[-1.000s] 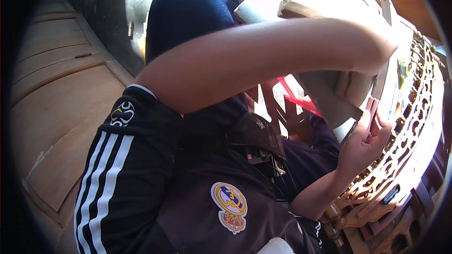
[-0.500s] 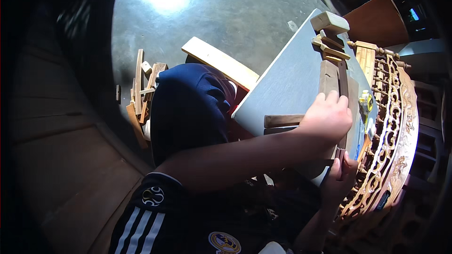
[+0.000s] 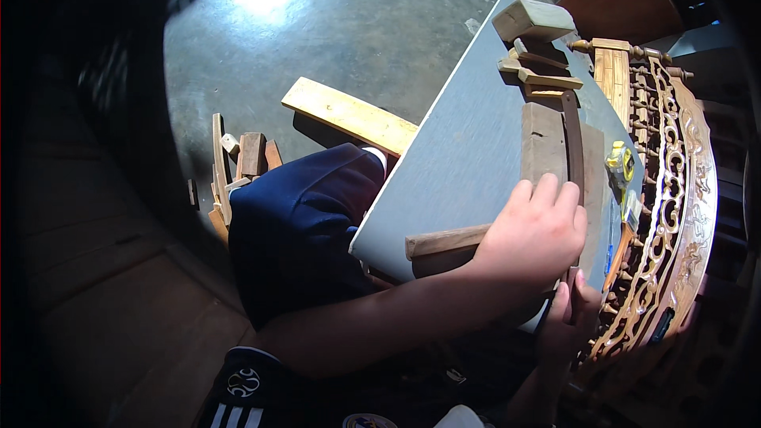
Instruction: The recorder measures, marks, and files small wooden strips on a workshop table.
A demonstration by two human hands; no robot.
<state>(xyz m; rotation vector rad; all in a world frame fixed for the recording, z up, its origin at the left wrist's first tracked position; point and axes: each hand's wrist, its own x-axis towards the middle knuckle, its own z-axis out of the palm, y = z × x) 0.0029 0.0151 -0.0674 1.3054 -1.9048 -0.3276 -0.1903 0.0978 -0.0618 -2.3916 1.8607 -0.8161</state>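
Observation:
A slim, dark, slightly curved wooden strip (image 3: 572,139) lies lengthwise over a wide, flat brown board (image 3: 544,143) on the grey tabletop (image 3: 444,166). My left hand (image 3: 535,226) bends its fingers over the strip and board; its palm and thumb are hidden. Closer to my body, my right hand (image 3: 577,305) pinches the strip's near end between thumb and fingers, partly in shadow. Beside my left wrist, a short brown wooden piece (image 3: 445,241) sticks out to the left, its other end covered by the hand.
At the tabletop's far end sit a pale wooden block (image 3: 533,21) and small wooden pieces (image 3: 549,79). A yellow tape measure (image 3: 620,160) and a brush (image 3: 625,230) lie on the right. Carved openwork furniture (image 3: 666,190) stands beyond. Left are a plank (image 3: 349,113) and wood offcuts (image 3: 252,154).
The view has shifted, so the tabletop sits further left and looks larger. My hands keep about the same places on the strip, the left one with its fingers slightly more spread.

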